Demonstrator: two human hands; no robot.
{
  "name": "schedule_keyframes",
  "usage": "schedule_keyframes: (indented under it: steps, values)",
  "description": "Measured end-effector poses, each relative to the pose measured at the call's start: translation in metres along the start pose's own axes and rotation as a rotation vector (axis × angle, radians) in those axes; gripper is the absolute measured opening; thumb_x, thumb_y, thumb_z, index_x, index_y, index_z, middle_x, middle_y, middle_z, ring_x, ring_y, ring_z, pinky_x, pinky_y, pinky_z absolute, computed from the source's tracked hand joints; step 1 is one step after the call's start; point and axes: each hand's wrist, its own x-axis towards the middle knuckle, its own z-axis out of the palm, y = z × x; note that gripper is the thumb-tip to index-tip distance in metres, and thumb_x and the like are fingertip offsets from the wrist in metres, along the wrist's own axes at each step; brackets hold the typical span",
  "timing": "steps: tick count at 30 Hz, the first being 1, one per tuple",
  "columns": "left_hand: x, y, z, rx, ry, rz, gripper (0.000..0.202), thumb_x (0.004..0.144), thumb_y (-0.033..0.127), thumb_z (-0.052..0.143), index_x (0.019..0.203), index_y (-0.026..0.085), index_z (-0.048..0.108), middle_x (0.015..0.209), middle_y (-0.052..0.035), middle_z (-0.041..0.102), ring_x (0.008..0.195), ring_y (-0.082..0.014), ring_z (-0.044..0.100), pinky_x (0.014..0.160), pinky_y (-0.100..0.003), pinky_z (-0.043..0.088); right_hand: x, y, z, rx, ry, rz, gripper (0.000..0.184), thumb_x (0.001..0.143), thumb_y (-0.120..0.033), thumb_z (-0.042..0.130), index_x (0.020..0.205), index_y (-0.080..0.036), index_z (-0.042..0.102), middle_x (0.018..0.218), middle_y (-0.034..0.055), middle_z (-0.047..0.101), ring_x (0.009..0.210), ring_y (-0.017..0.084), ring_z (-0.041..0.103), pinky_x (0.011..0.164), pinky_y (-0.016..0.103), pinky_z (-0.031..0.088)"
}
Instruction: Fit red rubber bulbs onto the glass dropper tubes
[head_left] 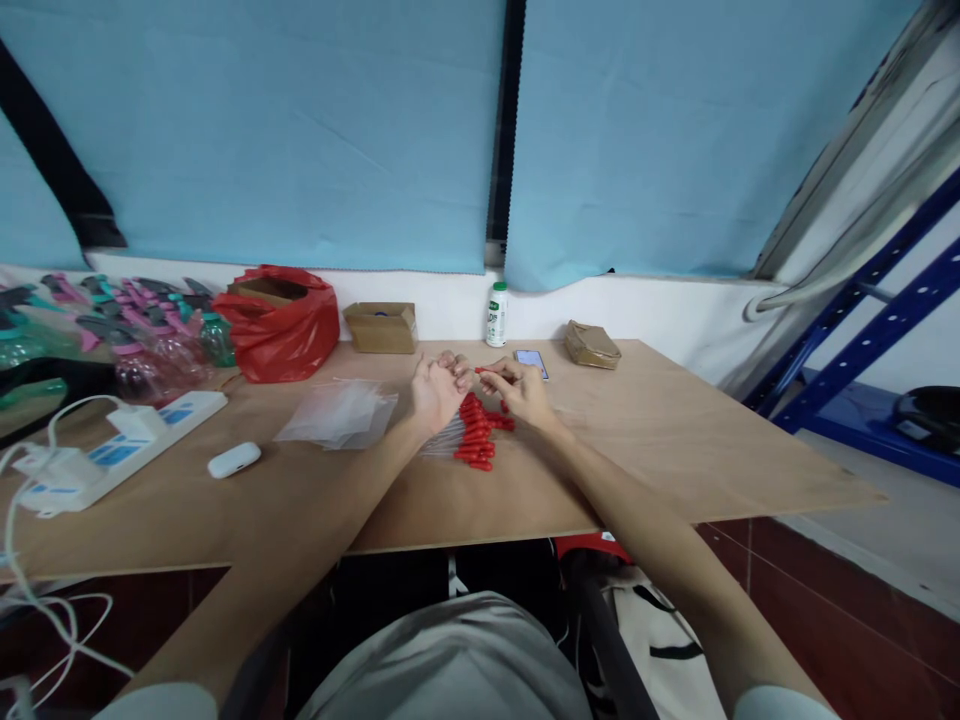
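Hazard: red-capped piece (482, 371), pinched between thumb and forefinger of the right hand (525, 392), could slip into the pile of red-capped tubes (475, 435) directly beneath, since the grip looks slight; left hand (436, 390) raised just beside it, fingers curled inward, contents not discernible; both forearms extend over the table (675, 440).

Even soft light, bowed wide-angle edges

Left hand (437, 388): fingers curled, just beside pile of red-capped clear plastic tubes (475, 436).
Right hand (523, 390): pinches single red-capped tube (481, 371).
Surface: plywood table (675, 440).
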Motion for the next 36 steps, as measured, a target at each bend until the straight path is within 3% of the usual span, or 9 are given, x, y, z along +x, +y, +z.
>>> schedule_keyframes:
  steps: [5, 18, 28, 36]
  values:
    - [-0.0004, -0.0004, 0.0012, -0.032, 0.051, -0.004, 0.04, 0.106, 0.049, 0.03, 0.078, 0.021, 0.039, 0.075, -0.0034, 0.042, 0.06, -0.0159, 0.042, 0.056, -0.028, 0.04, -0.0002, -0.0001, 0.0009, -0.015, -0.009, 0.012, 0.036, 0.091, -0.054, 0.071, 0.092, -0.018, 0.074, 0.075, 0.0062, 0.076, 0.068, 0.022, 0.073, 0.069, 0.034, 0.06]
    - [-0.0001, -0.0038, 0.0013, -0.005, 0.055, -0.032, 0.041, 0.105, 0.051, 0.03, 0.078, 0.021, 0.04, 0.076, -0.0036, 0.043, 0.059, -0.0157, 0.04, 0.056, -0.028, 0.041, -0.0016, -0.0004, 0.0023, -0.048, 0.004, 0.014, 0.038, 0.09, -0.055, 0.071, 0.095, -0.018, 0.075, 0.077, 0.0062, 0.077, 0.07, 0.022, 0.074, 0.071, 0.034, 0.06]
    - [0.0023, -0.0037, -0.0038, -0.013, -0.021, -0.031, 0.042, 0.107, 0.047, 0.026, 0.078, 0.02, 0.042, 0.076, -0.0037, 0.044, 0.058, -0.0149, 0.038, 0.057, -0.028, 0.04, -0.0027, -0.0045, 0.0023, -0.12, 0.003, -0.057, 0.034, 0.094, -0.052, 0.069, 0.099, -0.019, 0.076, 0.08, 0.0056, 0.078, 0.072, 0.021, 0.075, 0.071, 0.033, 0.06]
    - [-0.0006, 0.0007, -0.0015, 0.054, 0.02, -0.038, 0.044, 0.105, 0.053, 0.031, 0.079, 0.021, 0.043, 0.079, -0.0042, 0.049, 0.057, -0.0141, 0.04, 0.056, -0.028, 0.039, -0.0017, -0.004, -0.0003, -0.157, -0.032, -0.079, 0.036, 0.093, -0.052, 0.07, 0.107, -0.019, 0.077, 0.096, 0.0084, 0.08, 0.084, 0.023, 0.075, 0.079, 0.035, 0.06]
